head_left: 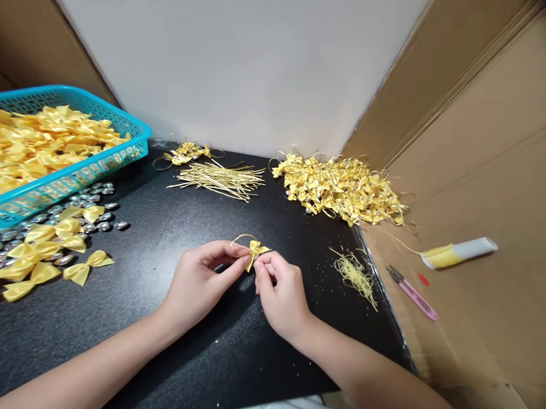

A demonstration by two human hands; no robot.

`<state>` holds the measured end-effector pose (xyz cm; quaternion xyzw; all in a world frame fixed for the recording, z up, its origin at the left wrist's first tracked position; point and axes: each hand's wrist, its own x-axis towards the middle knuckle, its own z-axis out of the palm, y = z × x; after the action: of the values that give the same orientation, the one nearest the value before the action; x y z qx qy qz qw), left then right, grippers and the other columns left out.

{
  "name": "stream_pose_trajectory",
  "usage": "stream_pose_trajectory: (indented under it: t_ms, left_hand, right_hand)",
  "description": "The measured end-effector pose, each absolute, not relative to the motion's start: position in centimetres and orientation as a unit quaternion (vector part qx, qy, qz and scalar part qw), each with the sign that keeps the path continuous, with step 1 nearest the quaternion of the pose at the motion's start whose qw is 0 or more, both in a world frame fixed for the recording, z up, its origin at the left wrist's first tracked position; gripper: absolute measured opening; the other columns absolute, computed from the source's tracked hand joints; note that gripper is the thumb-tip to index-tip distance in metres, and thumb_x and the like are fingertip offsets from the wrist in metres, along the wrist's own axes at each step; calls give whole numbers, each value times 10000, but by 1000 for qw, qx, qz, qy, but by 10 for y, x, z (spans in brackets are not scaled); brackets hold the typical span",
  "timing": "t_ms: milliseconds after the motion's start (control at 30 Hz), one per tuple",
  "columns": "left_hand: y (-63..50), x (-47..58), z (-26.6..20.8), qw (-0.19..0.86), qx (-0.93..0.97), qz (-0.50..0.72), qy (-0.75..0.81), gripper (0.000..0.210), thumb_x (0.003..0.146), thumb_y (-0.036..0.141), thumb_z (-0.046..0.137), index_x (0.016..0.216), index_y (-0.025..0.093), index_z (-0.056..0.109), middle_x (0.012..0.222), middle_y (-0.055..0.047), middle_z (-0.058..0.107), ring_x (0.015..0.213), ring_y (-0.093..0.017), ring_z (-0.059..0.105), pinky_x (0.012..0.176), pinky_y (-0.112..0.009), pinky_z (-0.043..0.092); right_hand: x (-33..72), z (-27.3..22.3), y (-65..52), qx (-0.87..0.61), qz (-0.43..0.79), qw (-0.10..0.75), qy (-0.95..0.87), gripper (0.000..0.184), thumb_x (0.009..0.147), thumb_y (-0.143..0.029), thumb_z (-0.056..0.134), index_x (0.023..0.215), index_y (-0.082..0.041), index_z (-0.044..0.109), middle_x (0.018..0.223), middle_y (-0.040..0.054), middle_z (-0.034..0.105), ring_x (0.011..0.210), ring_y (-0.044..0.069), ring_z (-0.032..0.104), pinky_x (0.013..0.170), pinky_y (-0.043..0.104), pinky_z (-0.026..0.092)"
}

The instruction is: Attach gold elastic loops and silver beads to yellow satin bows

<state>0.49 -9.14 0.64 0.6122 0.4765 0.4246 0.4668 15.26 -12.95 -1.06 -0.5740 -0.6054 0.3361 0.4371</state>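
At frame centre, left hand and right hand pinch a bow between fingertips; light grip should avoid creasing.

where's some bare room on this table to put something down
One bare stretch of black tabletop lies between the loose bows and the left hand. Another, with a few specks, lies between the forearms. It's crowded at left around the basket and at back right under the bow heap.

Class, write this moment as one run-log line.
left hand: pinching yellow bow | right hand: at same bow, grip unclear | gold cord: looped beside bow | pink snips: right of black tabletop
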Motion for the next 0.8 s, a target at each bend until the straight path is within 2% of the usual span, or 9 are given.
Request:
stream_pose_trajectory:
  t_ms: [333, 800]
  left_hand:
    - [-91, 6, 6, 456, 629, 424, 465, 124, 765, 288, 706, 765, 164, 709, 826, -52, 760, 776, -182, 701, 742, -266, 566]
    - [-90, 9, 5, 487, 615, 419, 457, 140, 792, 288, 675, 744, 158, 656, 707, 1, 697, 653, -122, 658, 620, -185, 526]
  right_hand:
    - [148, -14, -131, -567, 341, 464, -588, 180, 936, -266, 428, 803, -189, 521, 539, -48, 512, 478, 106, 480, 520, 217, 346]
    - [147, -15, -132, -560, 353, 473, -582, 180, 942, -281, 431, 797, -196, 496, 534, -53, 501, 479, 106, 471, 538, 224, 346]
